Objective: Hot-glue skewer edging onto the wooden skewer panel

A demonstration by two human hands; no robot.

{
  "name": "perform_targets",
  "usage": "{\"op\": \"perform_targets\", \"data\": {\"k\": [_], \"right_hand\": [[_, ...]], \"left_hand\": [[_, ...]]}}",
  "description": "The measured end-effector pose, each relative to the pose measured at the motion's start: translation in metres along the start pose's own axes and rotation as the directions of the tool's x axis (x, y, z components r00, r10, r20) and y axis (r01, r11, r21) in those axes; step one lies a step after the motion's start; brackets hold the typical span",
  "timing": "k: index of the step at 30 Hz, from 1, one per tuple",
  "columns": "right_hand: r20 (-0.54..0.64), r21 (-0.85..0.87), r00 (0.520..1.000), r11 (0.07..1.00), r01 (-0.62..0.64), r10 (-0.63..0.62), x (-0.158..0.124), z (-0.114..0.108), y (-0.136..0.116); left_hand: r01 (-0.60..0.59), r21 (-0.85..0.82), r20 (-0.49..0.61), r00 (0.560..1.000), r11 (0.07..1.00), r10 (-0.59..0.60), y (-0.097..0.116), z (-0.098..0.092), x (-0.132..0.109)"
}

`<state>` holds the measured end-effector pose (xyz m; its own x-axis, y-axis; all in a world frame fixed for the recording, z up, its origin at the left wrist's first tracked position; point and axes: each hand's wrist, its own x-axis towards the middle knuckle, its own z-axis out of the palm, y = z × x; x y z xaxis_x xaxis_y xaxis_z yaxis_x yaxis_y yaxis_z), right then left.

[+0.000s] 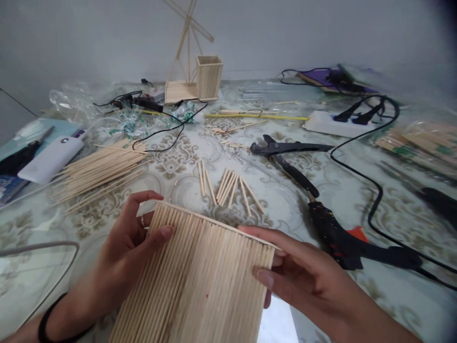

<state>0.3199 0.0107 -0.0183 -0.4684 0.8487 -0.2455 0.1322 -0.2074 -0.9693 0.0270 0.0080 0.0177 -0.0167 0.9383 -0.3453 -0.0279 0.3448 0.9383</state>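
Note:
A panel of wooden sticks [207, 281] laid side by side is held tilted in front of me, its lower end cut off by the frame. A thin stick [214, 222] runs along its top edge. My left hand [134, 243] grips the upper left corner, thumb on the face and fingers behind. At the upper right corner my right hand [296, 267] is closed on the panel, index finger lying along the top edge and thumb on the face. Short cut sticks [228, 186] lie on the patterned tablecloth just beyond it.
A black glue gun [335, 238] and black-handled pliers [282, 152] lie to the right, with a cable curving past. A bundle of long sticks [103, 169] and a white power bank [52, 157] are at left. Behind stand a stick-built box [209, 78] and a white power strip [332, 124].

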Motion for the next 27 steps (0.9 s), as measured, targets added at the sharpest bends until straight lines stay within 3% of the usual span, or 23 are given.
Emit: {"op": "perform_targets", "data": {"k": [5, 14, 27], "right_hand": [[0.013, -0.063, 1.000, 0.998, 0.022, -0.021, 0.001, -0.002, 0.001], [0.026, -0.043, 0.999, 0.998, 0.034, -0.033, 0.004, -0.001, -0.003], [0.042, -0.048, 0.999, 0.999, 0.011, -0.008, 0.006, -0.001, -0.014]], "left_hand": [[0.023, -0.016, -0.096, 0.995, 1.000, -0.025, 0.006, 0.008, -0.004], [-0.012, -0.037, 0.045, 0.999, 0.999, 0.013, -0.001, -0.003, 0.000], [0.007, 0.077, -0.054, 0.999, 0.997, -0.003, 0.005, 0.002, -0.001]]}}
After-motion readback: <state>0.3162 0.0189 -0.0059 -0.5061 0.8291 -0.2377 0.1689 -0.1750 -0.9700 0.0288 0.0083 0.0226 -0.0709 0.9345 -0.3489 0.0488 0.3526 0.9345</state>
